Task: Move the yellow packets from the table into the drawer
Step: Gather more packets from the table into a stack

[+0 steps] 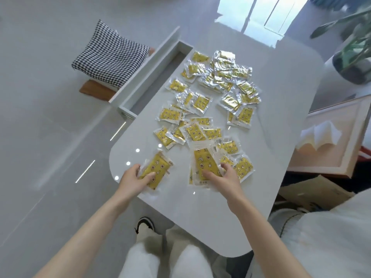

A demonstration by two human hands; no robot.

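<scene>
Under both hands (pixel 132 179) (pixel 223 177), yellow packets (pixel 200 161) on table (pixel 180 217)

Scattered yellow-and-silver foil packets (pixel 201 102) crowd the middle of the glossy white desk (pixel 180 217). A bare strip runs along its left edge beside the open white drawer (pixel 158 81), whose visible floor is bare. The desk's near end is bare too.

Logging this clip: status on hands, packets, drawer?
Left hand holds one yellow packet. Right hand pinches packet stack. Drawer open, no packets visible inside. Nothing blocking drawer.
</scene>
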